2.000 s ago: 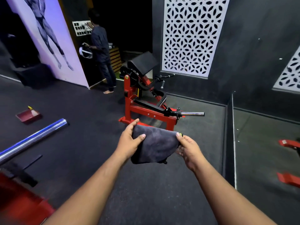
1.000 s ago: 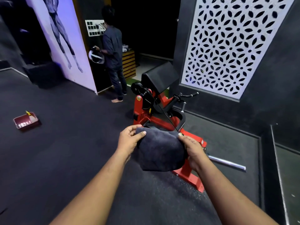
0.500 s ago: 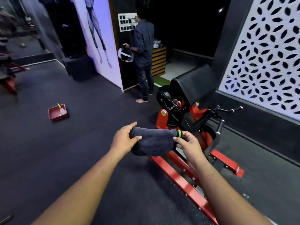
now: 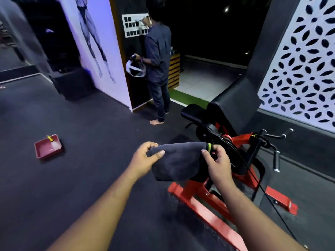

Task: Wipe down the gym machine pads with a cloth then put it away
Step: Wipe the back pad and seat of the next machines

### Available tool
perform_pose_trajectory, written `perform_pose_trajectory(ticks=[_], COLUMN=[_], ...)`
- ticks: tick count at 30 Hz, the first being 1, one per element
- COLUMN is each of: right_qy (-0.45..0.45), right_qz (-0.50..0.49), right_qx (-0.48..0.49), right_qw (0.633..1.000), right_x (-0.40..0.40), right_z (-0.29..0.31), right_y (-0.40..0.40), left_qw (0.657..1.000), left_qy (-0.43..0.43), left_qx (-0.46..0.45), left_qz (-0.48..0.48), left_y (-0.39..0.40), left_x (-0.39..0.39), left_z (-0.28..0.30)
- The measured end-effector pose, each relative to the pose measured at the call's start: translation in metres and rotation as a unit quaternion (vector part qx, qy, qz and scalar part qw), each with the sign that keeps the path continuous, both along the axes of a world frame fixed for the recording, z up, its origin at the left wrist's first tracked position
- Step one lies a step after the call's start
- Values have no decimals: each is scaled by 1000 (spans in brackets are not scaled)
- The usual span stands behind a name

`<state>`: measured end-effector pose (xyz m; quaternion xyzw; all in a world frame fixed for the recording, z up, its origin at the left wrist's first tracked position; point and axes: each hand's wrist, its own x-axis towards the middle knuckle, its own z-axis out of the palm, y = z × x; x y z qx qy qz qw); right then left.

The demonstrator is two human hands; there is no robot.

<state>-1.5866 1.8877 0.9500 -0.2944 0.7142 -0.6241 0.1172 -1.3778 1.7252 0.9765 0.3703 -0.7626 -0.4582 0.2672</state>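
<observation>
A dark grey cloth (image 4: pixel 176 163) with a small green tag hangs folded between both my hands at chest height. My left hand (image 4: pixel 145 158) pinches its left edge and my right hand (image 4: pixel 218 163) grips the right edge by the tag. Just beyond and right of the cloth stands a red-framed gym machine (image 4: pixel 223 201) with a large sloping black pad (image 4: pixel 233 105) and a smaller black seat pad (image 4: pixel 193 114). The cloth touches neither pad.
A person (image 4: pixel 158 66) stands at a doorway ahead with a helmet in hand. On the dark floor to the left lies a red tray (image 4: pixel 48 146). Machine handles (image 4: pixel 275 142) stick out on the right below a white patterned wall panel (image 4: pixel 304 69).
I have walked closer to the machine, which has grown and shifted right in view. Both hands still hold the cloth, now folded tighter between them.
</observation>
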Motion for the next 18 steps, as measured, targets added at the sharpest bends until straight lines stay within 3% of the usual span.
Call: perform_pose_trajectory(ticks=[3,7,13,18], right_qy=[1,-11,10,14], right_qz=[-43,-85,-116,-132], right_qx=[5,41,245,198], right_qw=[999,995,963,971], right_x=[-13,-43,-110,-149], right_z=[3,-9,-51,-58], right_y=[-50,-108,-186,-258], left_qw=[997,995,989,981], left_qy=[15,74,61,34], left_qx=[58,45,3,-11], left_qz=[-43,-57,-133,-188], left_y=[-54,-117,-216,-284], left_x=[-26,-84,-182,-262], left_z=[12,20,11,11])
